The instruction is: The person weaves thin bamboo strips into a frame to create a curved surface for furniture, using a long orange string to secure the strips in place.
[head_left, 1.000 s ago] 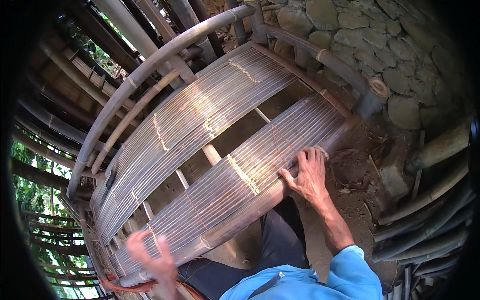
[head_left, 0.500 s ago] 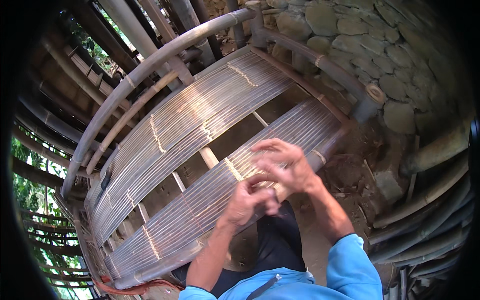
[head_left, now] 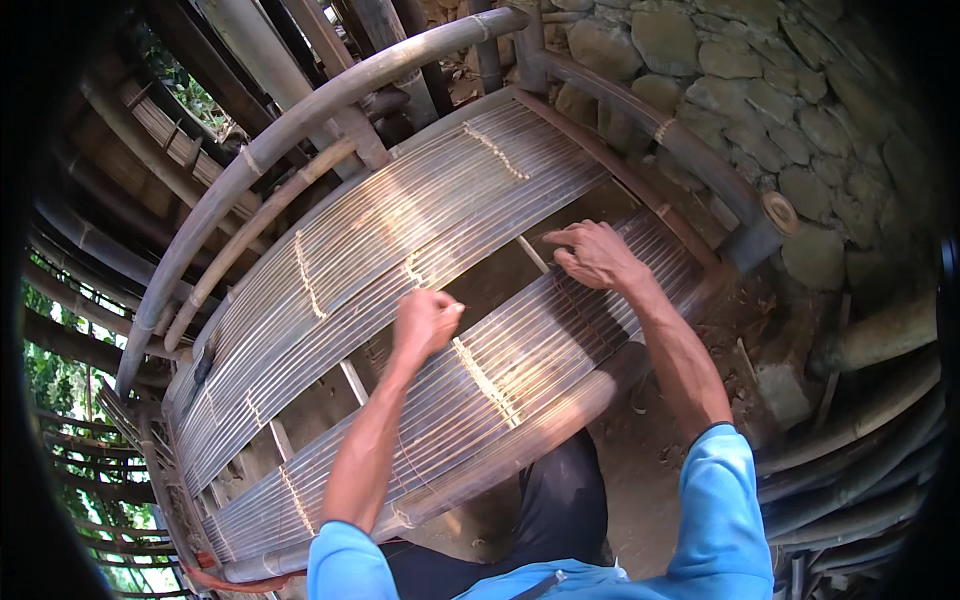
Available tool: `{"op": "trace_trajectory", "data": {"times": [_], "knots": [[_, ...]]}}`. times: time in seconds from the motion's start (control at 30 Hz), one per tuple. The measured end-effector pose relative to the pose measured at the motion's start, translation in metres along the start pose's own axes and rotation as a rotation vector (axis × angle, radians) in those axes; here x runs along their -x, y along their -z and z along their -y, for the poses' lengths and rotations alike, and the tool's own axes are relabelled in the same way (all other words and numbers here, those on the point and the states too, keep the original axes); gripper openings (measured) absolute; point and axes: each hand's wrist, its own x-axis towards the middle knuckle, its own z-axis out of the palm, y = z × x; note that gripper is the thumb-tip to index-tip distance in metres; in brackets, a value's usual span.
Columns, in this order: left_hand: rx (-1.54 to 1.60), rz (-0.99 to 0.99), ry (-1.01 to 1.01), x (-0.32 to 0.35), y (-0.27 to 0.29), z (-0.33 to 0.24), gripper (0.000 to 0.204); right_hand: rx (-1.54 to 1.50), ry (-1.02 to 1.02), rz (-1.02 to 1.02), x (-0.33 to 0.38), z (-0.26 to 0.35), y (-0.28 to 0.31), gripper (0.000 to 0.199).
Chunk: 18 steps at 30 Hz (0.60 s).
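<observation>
1. Bamboo bench before the person: slatted rear panel and front panel, lengthwise gap between.
2. Left hand above the gap, near pale binding across the front panel; fingers curled narrow. Cannot tell whether anything is pinched.
3. Right hand at the front panel's far edge; fingers bent, forefinger extended leftward. Grip unclear.
4. Stone wall beyond, upper right.

Two hands, two sleeves (pair each), one bench.
</observation>
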Motion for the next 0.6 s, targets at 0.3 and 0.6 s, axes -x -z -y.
{"op": "trace_trajectory", "data": {"times": [0.3,0.6], "knots": [[0.396,0.167,0.313,-0.104,-0.117,-0.035,0.015,0.119,-0.093,0.165,-0.034,0.017,-0.037,0.044],[0.094,-0.078,-0.396,-0.012,-0.058,-0.089,0.051,-0.117,0.099,-0.355,0.035,0.038,-0.015,0.014]]}}
